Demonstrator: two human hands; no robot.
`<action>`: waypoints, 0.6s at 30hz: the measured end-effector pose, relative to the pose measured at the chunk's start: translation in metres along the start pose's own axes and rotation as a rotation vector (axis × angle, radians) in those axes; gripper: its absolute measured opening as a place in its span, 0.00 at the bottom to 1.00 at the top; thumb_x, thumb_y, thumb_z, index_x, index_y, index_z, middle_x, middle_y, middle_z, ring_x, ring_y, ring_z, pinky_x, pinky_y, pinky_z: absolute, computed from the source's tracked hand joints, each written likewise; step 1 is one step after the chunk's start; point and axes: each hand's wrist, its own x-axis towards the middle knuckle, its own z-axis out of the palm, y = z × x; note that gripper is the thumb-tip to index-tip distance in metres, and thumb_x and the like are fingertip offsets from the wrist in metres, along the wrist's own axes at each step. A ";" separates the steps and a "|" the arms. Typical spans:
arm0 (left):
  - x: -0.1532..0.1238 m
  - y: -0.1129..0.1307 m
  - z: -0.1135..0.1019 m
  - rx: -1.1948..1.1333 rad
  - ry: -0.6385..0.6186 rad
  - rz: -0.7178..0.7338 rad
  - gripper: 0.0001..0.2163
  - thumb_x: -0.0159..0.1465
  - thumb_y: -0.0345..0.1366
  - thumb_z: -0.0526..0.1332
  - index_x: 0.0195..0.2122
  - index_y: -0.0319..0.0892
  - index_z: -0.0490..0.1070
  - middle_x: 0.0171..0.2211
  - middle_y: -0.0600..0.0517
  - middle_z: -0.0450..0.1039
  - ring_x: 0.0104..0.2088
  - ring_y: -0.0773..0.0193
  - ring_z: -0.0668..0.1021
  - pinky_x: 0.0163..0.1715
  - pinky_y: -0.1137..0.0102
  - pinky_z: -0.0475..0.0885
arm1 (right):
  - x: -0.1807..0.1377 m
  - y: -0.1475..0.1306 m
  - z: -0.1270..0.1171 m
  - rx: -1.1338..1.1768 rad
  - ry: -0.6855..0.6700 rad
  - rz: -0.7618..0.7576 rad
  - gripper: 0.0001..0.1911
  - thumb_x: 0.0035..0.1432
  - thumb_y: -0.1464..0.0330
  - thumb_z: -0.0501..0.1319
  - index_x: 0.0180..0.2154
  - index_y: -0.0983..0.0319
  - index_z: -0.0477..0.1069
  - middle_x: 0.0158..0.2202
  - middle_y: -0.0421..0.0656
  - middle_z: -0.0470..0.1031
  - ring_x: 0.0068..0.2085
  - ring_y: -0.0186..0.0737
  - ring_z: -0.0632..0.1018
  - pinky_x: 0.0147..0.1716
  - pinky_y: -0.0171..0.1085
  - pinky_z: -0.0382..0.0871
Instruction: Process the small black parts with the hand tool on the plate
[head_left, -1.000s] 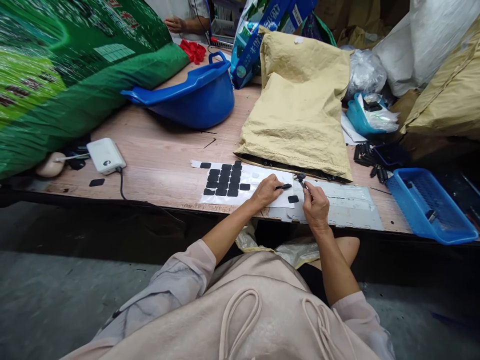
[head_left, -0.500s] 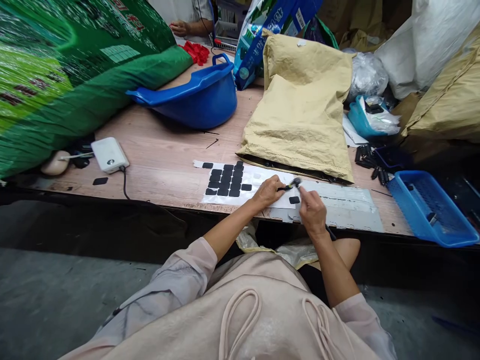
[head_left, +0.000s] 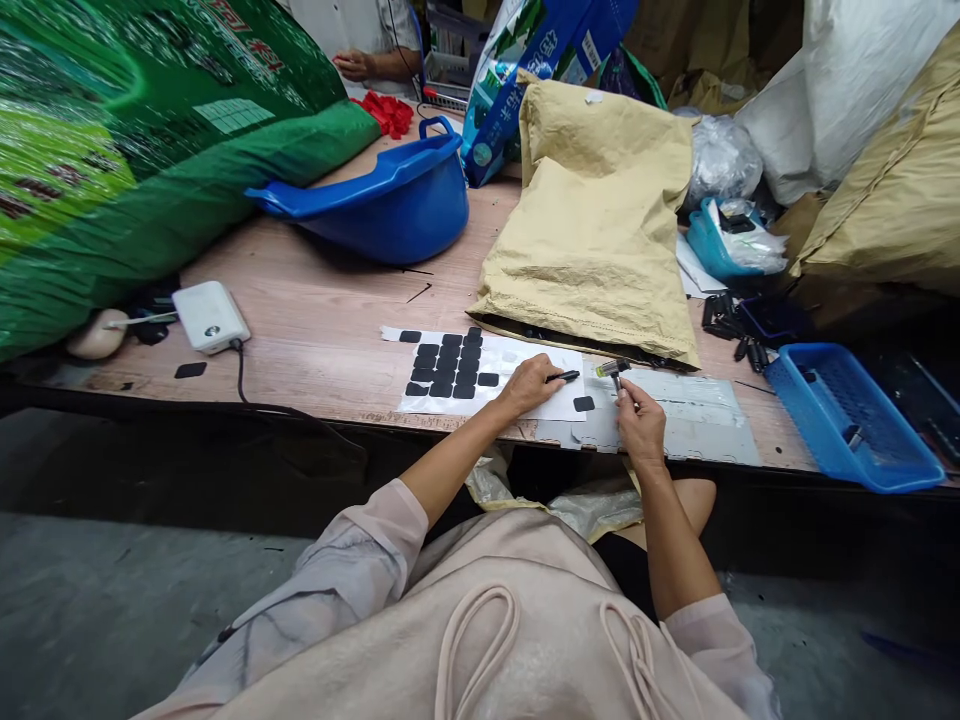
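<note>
My left hand (head_left: 529, 387) rests on a white backing sheet (head_left: 517, 362) and pinches a thin black tool (head_left: 564, 377) that points right. My right hand (head_left: 640, 423) is closed on a small black part with a metal tip (head_left: 615, 370), held just above the table. Several black rectangular pads (head_left: 448, 365) sit in rows on the sheet to the left. One single black pad (head_left: 583, 404) lies between my hands. A grey sheet (head_left: 694, 415) lies under my right hand.
A tan sack (head_left: 600, 220) lies behind the sheets, with a blue basin (head_left: 382, 200) and a big green bag (head_left: 135, 150) to its left. A white box with a cable (head_left: 210, 315) sits far left, a blue tray (head_left: 847, 415) right. Another person's hand (head_left: 352, 65) shows at the back.
My right hand brought the small part to the tip of the black tool, then drew back to the right. My left hand stayed on the sheet.
</note>
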 end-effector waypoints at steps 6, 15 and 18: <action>-0.005 0.001 0.005 -0.072 0.065 -0.046 0.10 0.65 0.34 0.66 0.46 0.45 0.84 0.36 0.50 0.74 0.36 0.62 0.76 0.42 0.67 0.74 | 0.007 -0.001 -0.005 0.329 -0.074 0.330 0.34 0.51 0.50 0.67 0.53 0.65 0.79 0.27 0.38 0.76 0.19 0.28 0.69 0.15 0.30 0.63; -0.009 0.003 0.009 -0.103 0.098 -0.070 0.10 0.63 0.33 0.68 0.46 0.43 0.83 0.37 0.50 0.76 0.37 0.62 0.78 0.41 0.68 0.74 | 0.008 0.000 -0.006 0.425 -0.060 0.317 0.33 0.50 0.50 0.68 0.51 0.65 0.78 0.25 0.35 0.74 0.19 0.27 0.68 0.15 0.30 0.64; -0.009 0.003 0.009 -0.098 0.104 -0.079 0.10 0.63 0.33 0.68 0.46 0.44 0.83 0.37 0.50 0.76 0.38 0.61 0.78 0.41 0.68 0.74 | 0.007 0.001 -0.005 0.426 -0.057 0.317 0.32 0.50 0.51 0.68 0.51 0.64 0.78 0.25 0.35 0.74 0.19 0.27 0.68 0.15 0.29 0.64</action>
